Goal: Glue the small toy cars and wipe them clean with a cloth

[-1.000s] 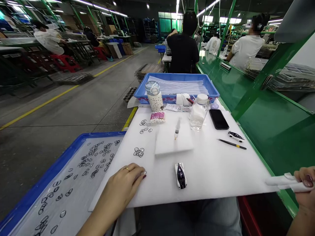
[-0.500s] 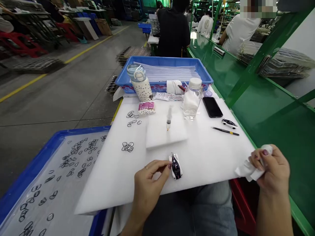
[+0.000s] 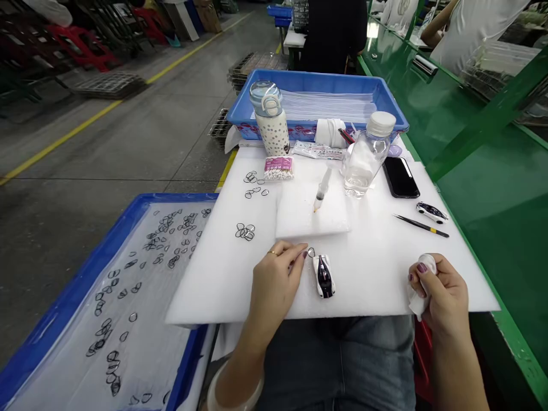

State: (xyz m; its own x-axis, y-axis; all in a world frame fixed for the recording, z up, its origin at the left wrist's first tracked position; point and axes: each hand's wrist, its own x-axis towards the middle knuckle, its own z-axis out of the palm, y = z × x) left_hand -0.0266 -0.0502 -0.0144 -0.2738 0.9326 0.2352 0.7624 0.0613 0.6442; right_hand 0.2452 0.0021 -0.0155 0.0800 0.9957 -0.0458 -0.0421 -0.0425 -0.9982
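White foam sheeting covers the counter (image 3: 377,274); the left hand (image 3: 274,285) pinches a small black ring (image 3: 311,252) just beside the toy-car-shaped part (image 3: 323,275) lying near the front edge; the right hand (image 3: 440,294) is closed around a white cloth (image 3: 422,282); a syringe (image 3: 321,194) rests on a foam pad behind.

The foam sheet (image 3: 368,274) looks matt, soft and white. On it, the toy car (image 3: 323,275) is glossy plastic — black and white. Behind it, the bottle (image 3: 363,162) is clear, smooth plastic; the phone (image 3: 400,177) beside that bottle — shiny black glass.
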